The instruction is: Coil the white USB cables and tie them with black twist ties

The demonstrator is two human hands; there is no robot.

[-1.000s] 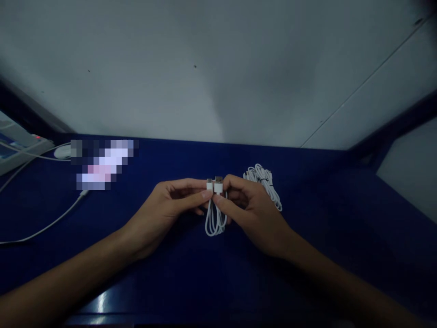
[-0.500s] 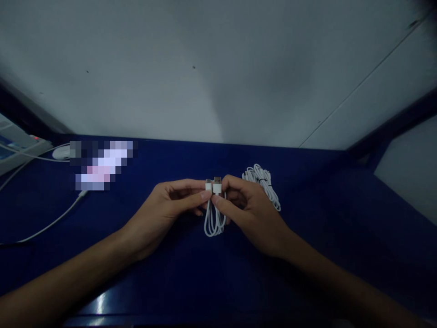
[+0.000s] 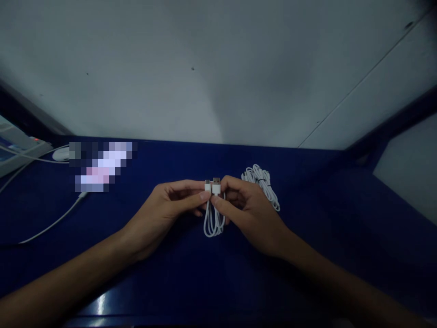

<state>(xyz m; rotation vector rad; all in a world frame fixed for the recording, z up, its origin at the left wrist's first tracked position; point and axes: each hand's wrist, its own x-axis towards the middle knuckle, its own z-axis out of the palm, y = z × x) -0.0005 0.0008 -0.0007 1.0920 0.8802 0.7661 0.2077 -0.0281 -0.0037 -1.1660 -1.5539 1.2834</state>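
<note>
A coiled cable (image 3: pixel 209 224) is between the left hand (image 3: pixel 162 205) and the right hand (image 3: pixel 257 214). Behind the right one, a cable bundle (image 3: pixel 263 179) lies on the surface (image 3: pixel 180 159). Farther left are a masked object (too obscured to identify), (image 3: pixel 102 168) a cord (image 3: pixel 56 225) at its near end, and, leftmost, a power strip (image 3: pixel 32 151). Behind stands a wall (image 3: pixel 146 91).

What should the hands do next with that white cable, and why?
Maybe gather the cable loops snugly: the left hand and right hand hold the plugs side by side, but loops hang spread, no tie showing; the bundle behind has black ties.
</note>
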